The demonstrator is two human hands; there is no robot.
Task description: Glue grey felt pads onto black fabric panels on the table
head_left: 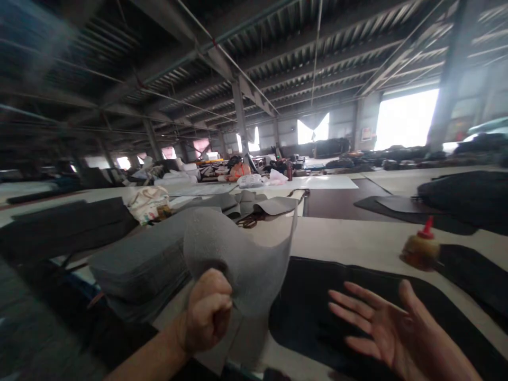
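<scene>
My left hand (210, 312) is closed on a thin grey sheet (254, 264), which curls upward and bends above the table. My right hand (381, 328) is held palm up with its fingers spread, and nothing is in it. Below and behind that hand lies a flat black panel (305, 296) with rounded corners on the pale table (341, 238). Left of the held sheet is a thick stack of grey sheets (135, 264). A squat bottle (420, 251) with a red nozzle and brownish contents stands beyond my right hand.
Another dark stack (71, 227) lies at the left, beside a white cloth bag (148, 203). Loose grey pieces (273, 205) lie further back near the middle. At the right are a dark bundle (468, 196) and another black panel (476, 275).
</scene>
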